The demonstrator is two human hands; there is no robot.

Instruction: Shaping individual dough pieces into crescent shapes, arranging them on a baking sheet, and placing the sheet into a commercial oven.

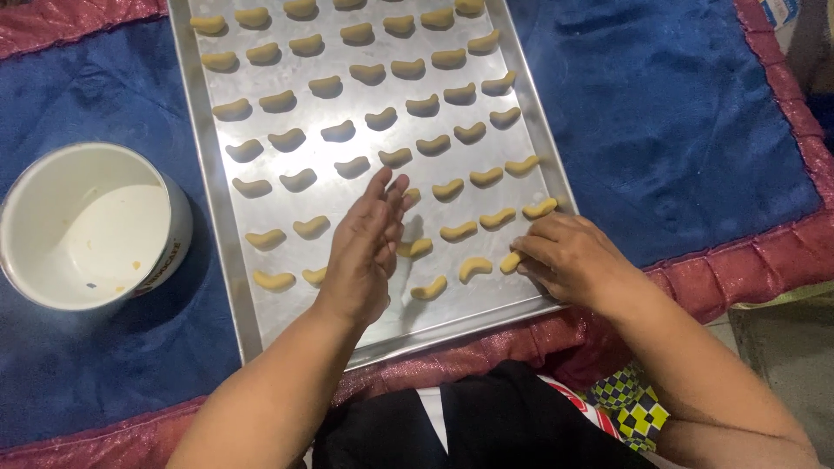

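- As the right hand (569, 259) pinches a crescent dough piece (511, 261) at the near right corner of the metal baking tray (217, 195), its fingertips should press lightly so the curve keeps its shape.
- The left hand (365, 252) hovers edge-up over the near rows, fingers straight and together, holding nothing; it is best kept clear of the soft pieces beneath.
- Matching the spacing of the rows of crescents (395, 157) would keep neighbours apart.
- The white bowl (87, 226) sits on the blue blanket (678, 104), left of the tray.
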